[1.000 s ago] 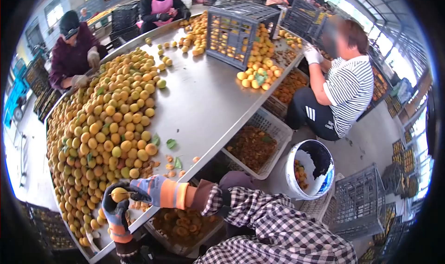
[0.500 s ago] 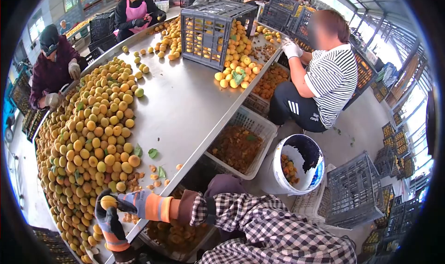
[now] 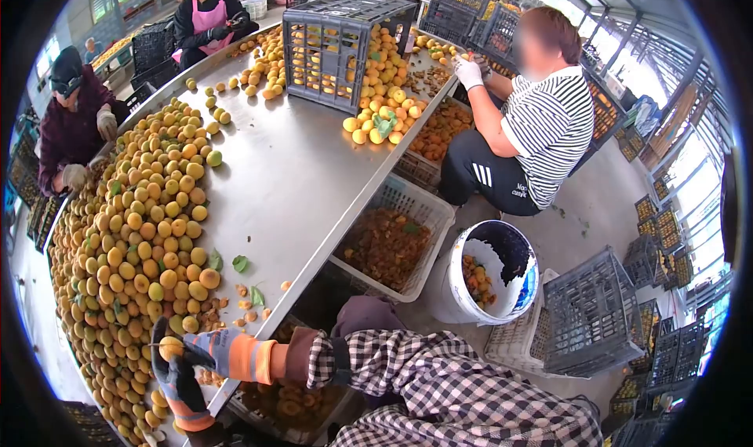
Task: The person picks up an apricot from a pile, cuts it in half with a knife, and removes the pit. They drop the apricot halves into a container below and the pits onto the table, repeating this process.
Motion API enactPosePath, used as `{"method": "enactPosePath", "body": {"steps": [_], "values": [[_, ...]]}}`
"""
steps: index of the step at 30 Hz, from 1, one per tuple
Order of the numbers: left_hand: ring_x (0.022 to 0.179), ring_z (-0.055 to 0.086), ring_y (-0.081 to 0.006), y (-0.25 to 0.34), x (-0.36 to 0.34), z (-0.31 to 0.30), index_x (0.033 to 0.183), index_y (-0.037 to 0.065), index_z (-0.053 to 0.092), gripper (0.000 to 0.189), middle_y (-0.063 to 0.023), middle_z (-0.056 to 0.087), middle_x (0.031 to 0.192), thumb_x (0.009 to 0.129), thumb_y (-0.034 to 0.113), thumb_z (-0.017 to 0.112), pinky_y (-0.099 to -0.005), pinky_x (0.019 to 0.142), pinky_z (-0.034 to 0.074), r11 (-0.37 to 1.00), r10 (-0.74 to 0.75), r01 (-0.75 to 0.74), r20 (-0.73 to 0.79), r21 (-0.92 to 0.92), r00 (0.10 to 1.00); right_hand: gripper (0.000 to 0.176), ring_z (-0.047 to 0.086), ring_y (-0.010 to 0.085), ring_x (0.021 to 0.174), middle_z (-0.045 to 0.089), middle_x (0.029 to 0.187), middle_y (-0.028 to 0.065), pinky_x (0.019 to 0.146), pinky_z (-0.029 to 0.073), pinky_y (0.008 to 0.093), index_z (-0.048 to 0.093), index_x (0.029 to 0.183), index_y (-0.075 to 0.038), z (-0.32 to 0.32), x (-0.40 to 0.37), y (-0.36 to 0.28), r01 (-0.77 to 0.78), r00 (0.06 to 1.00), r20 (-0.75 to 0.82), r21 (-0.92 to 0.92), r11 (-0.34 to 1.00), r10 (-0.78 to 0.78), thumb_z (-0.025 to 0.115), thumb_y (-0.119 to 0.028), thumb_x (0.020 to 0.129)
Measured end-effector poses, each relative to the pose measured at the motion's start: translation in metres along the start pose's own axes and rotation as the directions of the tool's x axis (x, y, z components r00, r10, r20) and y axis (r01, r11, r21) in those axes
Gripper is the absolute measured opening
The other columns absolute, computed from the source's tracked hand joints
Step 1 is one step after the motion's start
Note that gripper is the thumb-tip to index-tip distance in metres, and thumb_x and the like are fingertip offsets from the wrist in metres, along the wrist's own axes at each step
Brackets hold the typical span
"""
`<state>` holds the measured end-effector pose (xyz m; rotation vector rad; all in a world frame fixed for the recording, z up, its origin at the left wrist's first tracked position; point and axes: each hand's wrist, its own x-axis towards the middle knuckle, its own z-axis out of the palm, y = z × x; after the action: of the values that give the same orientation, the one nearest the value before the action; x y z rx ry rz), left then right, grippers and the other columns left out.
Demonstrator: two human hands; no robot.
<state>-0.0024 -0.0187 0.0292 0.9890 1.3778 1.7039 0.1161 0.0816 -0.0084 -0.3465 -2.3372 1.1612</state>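
My left hand (image 3: pixel 185 388), in a grey and orange glove, holds a yellow-orange apricot (image 3: pixel 170 348) between thumb and fingers at the table's near edge. From the right, my right hand (image 3: pixel 226 350), in a similar glove, reaches to that fruit with its fingers bent together. Whatever its fingertips hold is too small to make out. Beyond both hands lies a large heap of apricots (image 3: pixel 141 243). Small fruit pieces (image 3: pixel 210 319) and green leaves (image 3: pixel 240 263) are scattered on the metal table (image 3: pixel 271 188).
Below the table edge stand a light crate of fruit pieces (image 3: pixel 439 231) and a white bucket (image 3: pixel 447 286). An upturned dark crate (image 3: pixel 325 63) rests on the table. A person in stripes (image 3: pixel 549 129) sits at the right; two others work across the table. Empty crates (image 3: pixel 592 314) stand lower right.
The whole scene has shifted slightly left and up in the view. My hands remain together at the apricot, and the fingers of my left hand look a little more extended.
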Motion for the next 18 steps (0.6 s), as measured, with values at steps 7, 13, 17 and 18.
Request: {"method": "enactPosePath", "body": {"steps": [7,13,17,18], "values": [[0.104,0.057,-0.0166,-0.029,-0.003,-0.005,0.133,0.002,0.050,0.049,-0.0055,0.059,0.120,0.100,0.037,0.048,-0.0298,0.093,0.044,0.938,-0.090,0.051,-0.098,-0.341,0.991,0.029,0.064,0.0352,0.082,0.063,0.092,0.0184,0.066,0.049,0.0413,0.048,0.113,-0.004,0.008,-0.003,-0.003,-0.007,0.999,-0.038,-0.009,1.000,0.006,0.054,-0.013,0.086],[0.115,0.053,-0.0186,-0.018,0.009,0.002,0.135,0.002,0.048,0.050,-0.0079,0.057,0.126,0.102,0.039,0.044,-0.0332,0.102,0.040,0.949,-0.130,0.125,0.002,-0.291,0.991,0.032,0.065,0.0337,0.078,0.065,0.087,0.0164,0.065,0.050,0.0409,0.046,0.115,-0.002,0.012,0.005,0.011,-0.080,0.997,-0.007,-0.073,0.994,0.079,0.053,-0.015,0.088],[0.110,0.056,-0.0202,-0.006,0.009,-0.004,0.135,-0.002,0.047,0.051,-0.0104,0.057,0.125,0.100,0.036,0.049,-0.0323,0.095,0.045,0.976,0.086,-0.081,-0.015,0.204,0.996,0.026,0.065,0.0350,0.078,0.063,0.084,0.0143,0.064,0.049,0.0417,0.046,0.111,-0.005,0.009,-0.002,0.007,-0.030,0.998,-0.062,-0.074,0.997,0.025,0.054,-0.014,0.087],[0.110,0.056,-0.0202,-0.010,0.007,-0.007,0.135,-0.002,0.047,0.051,-0.0104,0.057,0.125,0.100,0.036,0.049,-0.0323,0.095,0.045,0.976,0.083,-0.079,-0.011,0.205,0.996,0.027,0.065,0.0339,0.079,0.063,0.087,0.0143,0.065,0.049,0.0410,0.046,0.113,-0.005,0.008,-0.001,0.007,-0.052,0.998,0.013,-0.135,0.989,0.055,0.053,-0.014,0.088]]}}
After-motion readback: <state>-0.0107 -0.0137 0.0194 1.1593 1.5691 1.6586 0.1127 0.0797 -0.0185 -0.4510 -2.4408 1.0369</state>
